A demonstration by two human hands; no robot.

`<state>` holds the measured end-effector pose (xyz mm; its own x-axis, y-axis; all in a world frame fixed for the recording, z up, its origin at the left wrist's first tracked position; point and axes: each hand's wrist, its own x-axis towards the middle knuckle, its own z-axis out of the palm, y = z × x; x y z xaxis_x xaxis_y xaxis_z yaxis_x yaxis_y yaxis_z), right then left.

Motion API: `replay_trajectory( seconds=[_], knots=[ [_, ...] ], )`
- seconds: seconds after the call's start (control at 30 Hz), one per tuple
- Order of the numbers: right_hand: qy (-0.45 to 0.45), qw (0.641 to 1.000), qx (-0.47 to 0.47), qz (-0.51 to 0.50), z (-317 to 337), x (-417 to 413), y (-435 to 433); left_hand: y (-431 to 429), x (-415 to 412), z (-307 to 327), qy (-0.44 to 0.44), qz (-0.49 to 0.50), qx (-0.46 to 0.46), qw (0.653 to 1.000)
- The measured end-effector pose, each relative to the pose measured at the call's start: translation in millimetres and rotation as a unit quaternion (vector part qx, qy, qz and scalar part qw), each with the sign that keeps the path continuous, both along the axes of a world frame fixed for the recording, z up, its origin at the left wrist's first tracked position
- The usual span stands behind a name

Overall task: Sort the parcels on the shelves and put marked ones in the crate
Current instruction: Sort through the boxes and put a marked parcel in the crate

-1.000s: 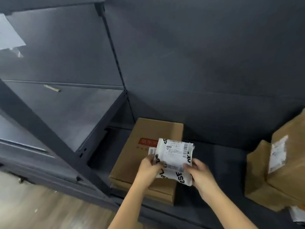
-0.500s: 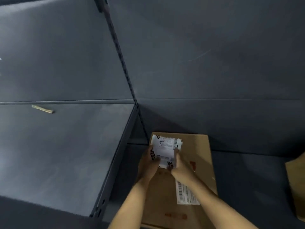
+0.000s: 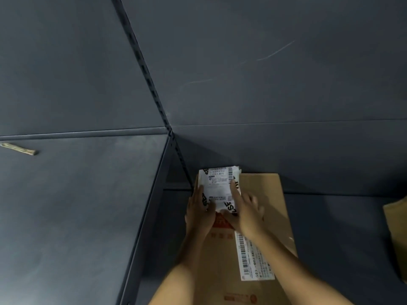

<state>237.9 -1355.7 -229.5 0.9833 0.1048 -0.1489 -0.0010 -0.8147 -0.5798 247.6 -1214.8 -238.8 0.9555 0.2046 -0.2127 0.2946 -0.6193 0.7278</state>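
A small white parcel bag [image 3: 219, 187] with black lettering and a shipping label lies on the far left corner of a flat brown cardboard box [image 3: 262, 208] on the dark shelf. My left hand [image 3: 199, 213] holds the bag's left edge, thumb on top. My right hand [image 3: 245, 211] lies over the bag's right edge with its fingers spread and fairly straight. The box carries a long white barcode label [image 3: 253, 258] and red print. No crate is in view.
A dark slotted shelf upright [image 3: 152, 84] runs diagonally from the top down to the box's far left corner. The corner of another brown box [image 3: 396, 234] shows at the right edge. A small wooden stick [image 3: 18, 149] lies on the left shelf [image 3: 77, 205].
Both hands have carried the white bag away from me and set it down at the far end of the brown box. The view has closed in on the box.
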Motion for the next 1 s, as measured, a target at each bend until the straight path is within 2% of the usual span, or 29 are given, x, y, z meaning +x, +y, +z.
replay_trajectory(
  seconds=[0.1,0.17,0.2,0.27,0.33,0.4,0.5,0.57,0.63,0.7,0.77,0.87,0.93,1.0],
  knots=[
    [0.037,0.999,0.035,0.02,8,2,-2,0,0,5,0.014,-0.018,-0.005,1.0],
    [0.069,0.991,0.111,0.021,17,-5,-10,-4,-6,12,0.015,-0.02,0.027,0.999],
    [0.078,0.985,0.156,0.009,22,-11,-18,-7,-12,16,0.002,-0.003,0.059,0.998],
    [0.054,0.975,0.215,-0.026,33,-28,-41,-17,-22,29,-0.079,0.015,0.117,0.99],
    [0.001,0.968,0.243,-0.06,47,-50,-72,-42,-26,43,-0.151,-0.042,0.119,0.98],
    [-0.049,0.962,0.25,-0.099,63,-69,-113,-87,-24,57,-0.179,-0.124,0.105,0.97],
    [-0.202,0.943,0.181,-0.191,102,-93,-200,-174,-29,81,-0.201,-0.217,0.056,0.954],
    [-0.325,0.894,0.112,-0.287,137,-112,-271,-232,-39,95,-0.195,-0.283,0.009,0.939],
    [-0.376,0.838,0.074,-0.39,170,-138,-339,-283,-51,105,-0.171,-0.324,-0.054,0.929],
    [-0.327,0.813,0.056,-0.478,183,-163,-394,-328,-65,119,-0.098,-0.345,-0.135,0.924],
    [-0.206,0.828,0.098,-0.512,174,-176,-428,-365,-80,133,-0.001,-0.353,-0.208,0.912],
    [-0.049,0.855,0.187,-0.482,145,-182,-442,-405,-92,131,0.105,-0.361,-0.25,0.892],
    [-0.024,0.854,0.238,-0.463,134,-181,-441,-417,-97,121,0.158,-0.362,-0.276,0.876],
    [-0.047,0.859,0.258,-0.44,132,-179,-440,-421,-102,110,0.192,-0.35,-0.331,0.855]
  ],
)
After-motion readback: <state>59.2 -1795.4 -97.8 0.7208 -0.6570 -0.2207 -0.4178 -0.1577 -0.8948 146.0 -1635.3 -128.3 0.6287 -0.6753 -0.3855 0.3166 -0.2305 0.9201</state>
